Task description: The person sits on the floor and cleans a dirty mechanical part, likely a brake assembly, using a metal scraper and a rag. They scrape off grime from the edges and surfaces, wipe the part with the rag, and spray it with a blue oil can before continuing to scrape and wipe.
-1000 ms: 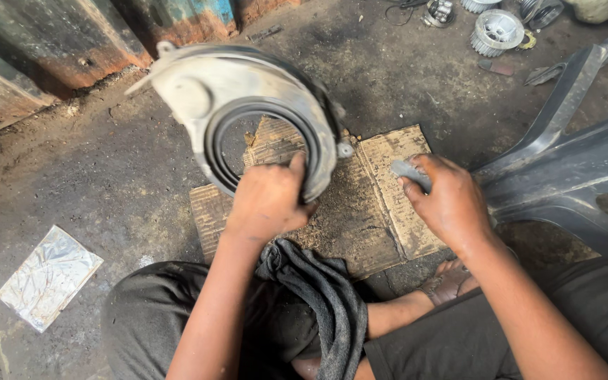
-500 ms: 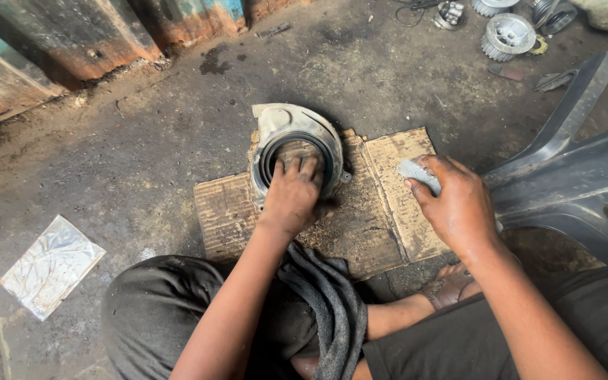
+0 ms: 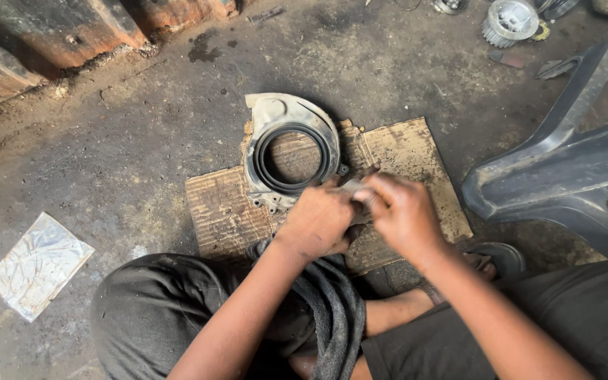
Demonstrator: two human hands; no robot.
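A grey metal housing cover with a black ring seal [image 3: 291, 151] lies flat on a dirty cardboard sheet [image 3: 402, 151] on the ground. Both my hands meet just in front of it. My right hand [image 3: 402, 214] pinches a small pale tube-like thing [image 3: 352, 186], and my left hand [image 3: 318, 222] grips the same thing from the left. Most of that small thing is hidden by my fingers. A dark cloth [image 3: 328, 309] hangs over my lap.
A grey plastic chair leg [image 3: 564, 169] stands at the right. A toothed metal gear [image 3: 507, 21] and small parts lie at the top right. A crumpled foil wrapper [image 3: 36, 264] lies at the left. Rusty metal sheets [image 3: 58, 35] run along the top left.
The cover was held tilted up by my left hand, then laid flat on the cardboard. My left hand has left it and joined my right hand on the small tube.
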